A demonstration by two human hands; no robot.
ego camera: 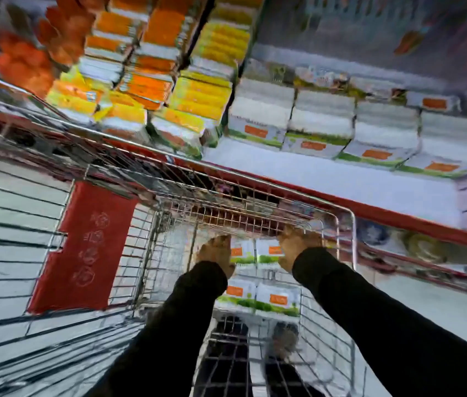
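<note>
The frame is blurred by motion. Both my arms, in black sleeves, reach down into a wire shopping cart (346, 224). My left hand (217, 253) and my right hand (295, 247) press against the two sides of a white pack with an orange label and green band (255, 252), holding it between them. Just below it in the cart lie more white packs of the same kind (258, 296). My fingers are too blurred to tell how far they curl.
A store shelf with a red edge (341, 202) runs behind the cart. It carries stacked white packs (321, 121) on the right and yellow and orange packs (198, 98) on the left. A red flap (83, 247) hangs on the cart's wire seat panel at left.
</note>
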